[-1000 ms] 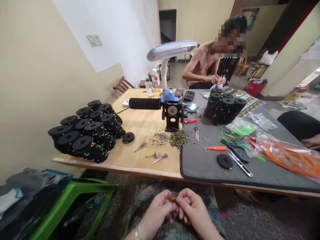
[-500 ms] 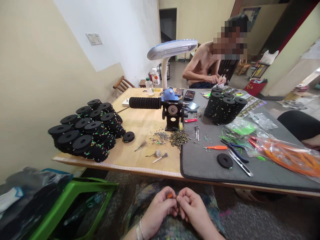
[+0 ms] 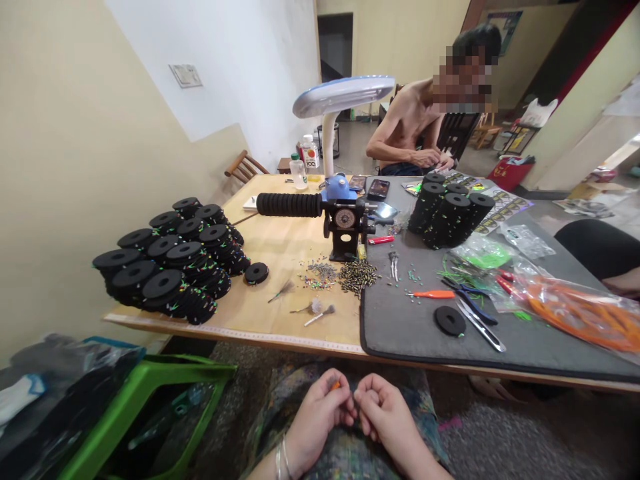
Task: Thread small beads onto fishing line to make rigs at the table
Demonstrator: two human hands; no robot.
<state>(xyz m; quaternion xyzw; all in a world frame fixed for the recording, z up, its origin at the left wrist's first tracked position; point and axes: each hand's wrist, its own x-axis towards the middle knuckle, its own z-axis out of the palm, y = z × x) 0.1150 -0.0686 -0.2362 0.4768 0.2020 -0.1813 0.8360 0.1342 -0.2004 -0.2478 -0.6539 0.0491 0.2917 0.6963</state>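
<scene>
I see the left hand (image 3: 320,412) pinching a small orange piece (image 3: 335,385), shape unclear — best held lightly, steadily; whether the curled right hand (image 3: 386,412) grips anything, I can't tell.

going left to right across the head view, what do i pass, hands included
stacked black rings → single black ring on the bare wood → left hand → right hand → black ring on the grey mat → bagged orange strands

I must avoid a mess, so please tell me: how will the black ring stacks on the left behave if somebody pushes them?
The black ring stacks may tip or slide apart, because several look tilted. The rings look matte and foam-like, so probably light and soft. Small coloured bits along the sides might snag.
</scene>
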